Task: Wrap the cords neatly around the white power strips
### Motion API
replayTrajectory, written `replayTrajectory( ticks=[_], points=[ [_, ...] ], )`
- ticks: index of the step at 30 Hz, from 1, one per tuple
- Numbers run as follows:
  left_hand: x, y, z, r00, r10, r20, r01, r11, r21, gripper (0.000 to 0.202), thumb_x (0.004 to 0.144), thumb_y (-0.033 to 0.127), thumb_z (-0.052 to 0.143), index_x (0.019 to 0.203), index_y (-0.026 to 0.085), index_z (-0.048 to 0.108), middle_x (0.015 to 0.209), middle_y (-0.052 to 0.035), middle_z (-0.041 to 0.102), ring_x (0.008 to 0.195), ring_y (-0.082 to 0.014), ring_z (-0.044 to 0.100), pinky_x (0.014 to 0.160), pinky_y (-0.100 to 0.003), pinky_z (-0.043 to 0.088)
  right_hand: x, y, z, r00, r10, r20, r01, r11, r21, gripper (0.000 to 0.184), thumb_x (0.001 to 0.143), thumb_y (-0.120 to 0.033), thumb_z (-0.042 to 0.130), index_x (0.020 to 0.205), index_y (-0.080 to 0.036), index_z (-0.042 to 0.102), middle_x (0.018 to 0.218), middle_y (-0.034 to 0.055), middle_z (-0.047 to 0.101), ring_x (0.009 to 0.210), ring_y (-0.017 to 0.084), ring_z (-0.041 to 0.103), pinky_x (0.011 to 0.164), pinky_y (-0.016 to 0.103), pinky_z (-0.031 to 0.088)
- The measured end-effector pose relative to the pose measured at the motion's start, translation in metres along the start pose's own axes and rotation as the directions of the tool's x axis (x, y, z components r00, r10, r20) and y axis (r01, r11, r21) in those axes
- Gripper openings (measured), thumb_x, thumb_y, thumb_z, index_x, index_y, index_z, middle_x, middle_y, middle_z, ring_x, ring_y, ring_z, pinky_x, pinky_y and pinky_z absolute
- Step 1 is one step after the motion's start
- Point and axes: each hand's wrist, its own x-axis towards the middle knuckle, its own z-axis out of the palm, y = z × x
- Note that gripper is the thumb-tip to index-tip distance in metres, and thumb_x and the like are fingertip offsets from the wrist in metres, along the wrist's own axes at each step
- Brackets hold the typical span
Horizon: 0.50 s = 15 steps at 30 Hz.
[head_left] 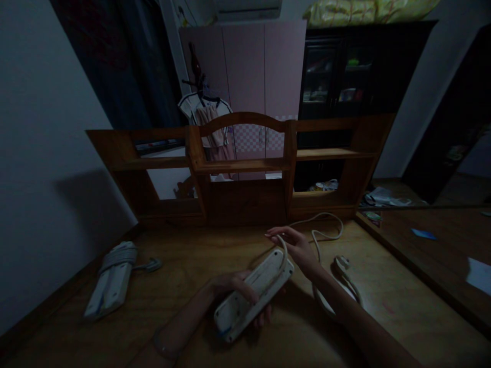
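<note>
Left grip (240, 289) wrapped round power strip (264, 286), held over pale wood-grain tabletop (172, 312); strip smooth off-white plastic, long with rounded ends, dark dots at corners; long axis slants near-left to far-right, cord end pointing far-right; right grip (299, 248) pinching cord (285, 255) just beyond that end; second strip (111, 291) at left, cord-wound; behind, wooden shelf unit (241, 166); farther, dark glass-doored cabinet (333, 43), green item (353, 62) inside.

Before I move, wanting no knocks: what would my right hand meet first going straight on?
Probably the wooden shelf unit: your right hand points forward and leftward over the tabletop towards it, though depth is unclear.
</note>
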Motion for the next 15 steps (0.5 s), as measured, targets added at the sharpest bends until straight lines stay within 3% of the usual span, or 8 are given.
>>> replayTrajectory(
  ticks=[9,15],
  points=[
    [0.005,0.008,0.006,0.999,-0.040,0.030,0.040,0.999,0.008,0.060,0.073,0.019,0.064,0.131,0.013,0.049,0.101,-0.0136,0.069,0.086,-0.0250,0.069,0.074,-0.039,0.053,-0.001,0.012,0.002,0.973,0.219,0.070,-0.214,0.975,-0.066,0.032,0.081,-0.042,0.066,0.099,-0.016,0.069,0.084,0.0059,0.069,0.076,0.016,0.064,0.062,0.024,0.048],
    [0.007,0.001,0.005,1.000,-0.022,0.017,0.021,0.999,0.036,0.057,0.073,0.019,0.065,0.128,0.014,0.051,0.102,-0.0148,0.069,0.087,-0.0267,0.069,0.076,-0.042,0.052,-0.002,0.024,0.006,0.971,0.222,0.089,-0.213,0.972,-0.101,0.036,0.081,-0.045,0.064,0.100,-0.014,0.071,0.081,0.0060,0.069,0.066,0.015,0.060,0.058,0.025,0.045]
  ],
)
